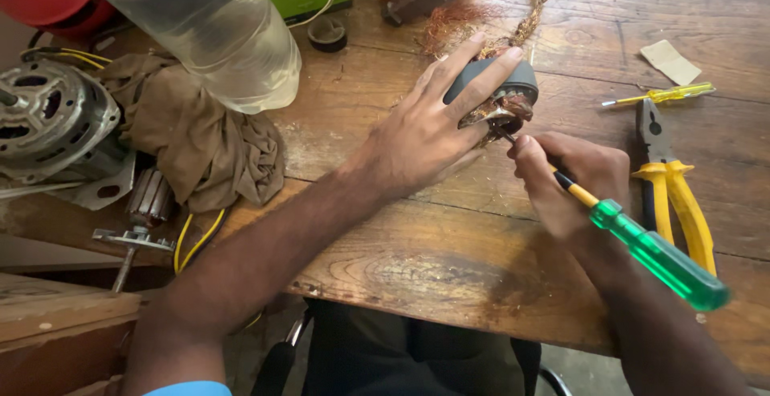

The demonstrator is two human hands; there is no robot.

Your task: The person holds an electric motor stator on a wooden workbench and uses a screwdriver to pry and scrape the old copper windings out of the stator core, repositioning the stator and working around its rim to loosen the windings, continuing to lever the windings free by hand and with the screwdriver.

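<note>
Left hand [429, 127] is clamping the grey copper-wound motor armature [499, 91]; right hand [573, 175] at 4 o'clock is gripping the green-handled screwdriver [642, 247], so pry gently and keep the tip seated.

Bare forearms, bare hands, light blue sleeve edge [186, 388] at the left upper arm

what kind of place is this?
Likely a small motor-repair workbench: a worn wooden table, a stripped motor housing, yellow pliers, and a copper-wound core under the hands.
</note>
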